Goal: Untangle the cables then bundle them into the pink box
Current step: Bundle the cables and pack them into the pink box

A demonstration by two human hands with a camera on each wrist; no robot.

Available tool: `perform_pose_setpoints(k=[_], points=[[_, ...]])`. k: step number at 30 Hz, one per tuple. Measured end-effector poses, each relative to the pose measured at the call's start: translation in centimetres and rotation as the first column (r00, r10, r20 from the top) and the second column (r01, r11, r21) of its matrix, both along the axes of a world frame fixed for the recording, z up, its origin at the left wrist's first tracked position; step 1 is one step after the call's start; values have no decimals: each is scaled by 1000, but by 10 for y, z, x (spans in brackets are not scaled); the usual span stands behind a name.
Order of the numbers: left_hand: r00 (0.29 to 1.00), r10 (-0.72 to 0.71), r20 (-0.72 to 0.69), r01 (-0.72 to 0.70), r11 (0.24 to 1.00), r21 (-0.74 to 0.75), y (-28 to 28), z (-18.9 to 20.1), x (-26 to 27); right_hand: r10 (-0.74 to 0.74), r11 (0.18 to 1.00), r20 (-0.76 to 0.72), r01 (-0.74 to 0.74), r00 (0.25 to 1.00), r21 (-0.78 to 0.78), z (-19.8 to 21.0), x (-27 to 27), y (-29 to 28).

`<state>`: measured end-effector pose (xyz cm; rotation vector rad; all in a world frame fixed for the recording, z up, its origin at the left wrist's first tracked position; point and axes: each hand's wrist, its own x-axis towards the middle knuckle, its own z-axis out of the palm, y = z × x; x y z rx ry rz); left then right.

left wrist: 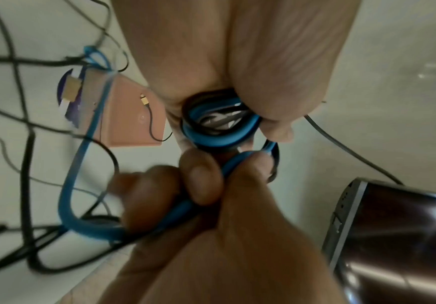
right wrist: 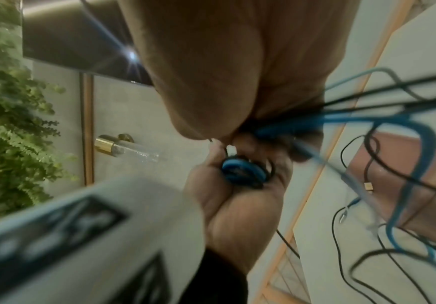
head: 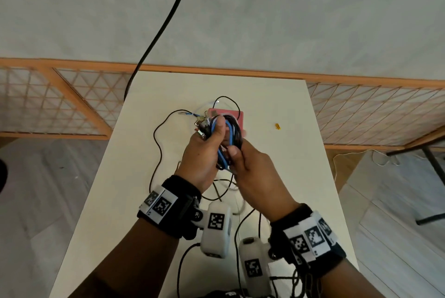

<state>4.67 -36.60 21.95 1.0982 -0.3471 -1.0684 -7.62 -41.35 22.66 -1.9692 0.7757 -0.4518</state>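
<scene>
Right now my left hand (head: 204, 153) is wrapped around a coil of cables (head: 228, 134), blue and black, held above the table (head: 277, 165). My right hand (head: 252, 172) pinches the coil's lower strands. Loose ends trail onto the table. Just beyond my hands sits the pink box (head: 237, 114).

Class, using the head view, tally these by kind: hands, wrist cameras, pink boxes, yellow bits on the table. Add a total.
Hands: 2, left hand and right hand, both gripping cables
Wrist cameras: 2
Pink box: 1
Yellow bit: 1
Total: 6
</scene>
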Motion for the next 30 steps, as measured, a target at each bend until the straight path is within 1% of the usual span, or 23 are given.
perform_pose_setpoints(k=[3, 5, 7, 8, 9, 11, 12, 14, 16, 17, 19, 22, 26, 30], points=[[985, -172, -29, 170, 985, -42, 1, 2, -1, 9, 999, -35, -10, 999, -40, 1, 4, 7], [973, -227, -35, 225, 973, -58, 3, 5, 0, 34, 999, -29, -35, 999, -34, 2, 4, 8], [959, -282, 29, 284, 957, -65, 4, 3, 3, 65, 996, 14, -64, 998, -61, 4, 4, 6], [953, -295, 70, 298, 954, -41, 4, 2, 4, 72, 993, 19, -70, 997, -93, 4, 4, 6], [954, -283, 100, 286, 958, -15, 3, 2, 4, 76, 991, 3, -75, 997, -108, 3, 4, 5], [972, -199, 124, 198, 980, 16, 0, 2, 2, 63, 995, -54, -67, 997, -74, 1, 5, 3], [982, -141, 124, 140, 990, 19, -1, 3, 0, 55, 998, -55, -57, 997, -27, 0, 5, 2], [991, -45, 126, 43, 999, 23, -3, 6, -1, 51, 992, -13, -49, 999, 118, 1, 4, -1], [995, 28, 93, -33, 998, 49, -5, 7, 0, 61, 963, 25, -66, 998, 263, 3, 1, -3], [996, 70, 59, -73, 996, 47, -6, 9, 1, 77, 952, 34, -84, 996, 295, 4, 0, -3], [991, 134, 10, -134, 991, 23, -9, 12, 8, 131, 952, 13, -130, 991, 276, 4, -3, -3], [987, 159, -30, -159, 987, -6, -12, 17, 16, 256, 934, -49, -234, 965, 269, -1, -6, -4], [984, 172, 44, -172, 985, -1, -15, 21, 32, 389, 894, -87, -354, 917, 275, -4, -10, -4], [973, 208, 101, -207, 978, -22, -12, 28, 48, 389, 850, -16, -352, 921, 393, -1, -15, -5]])
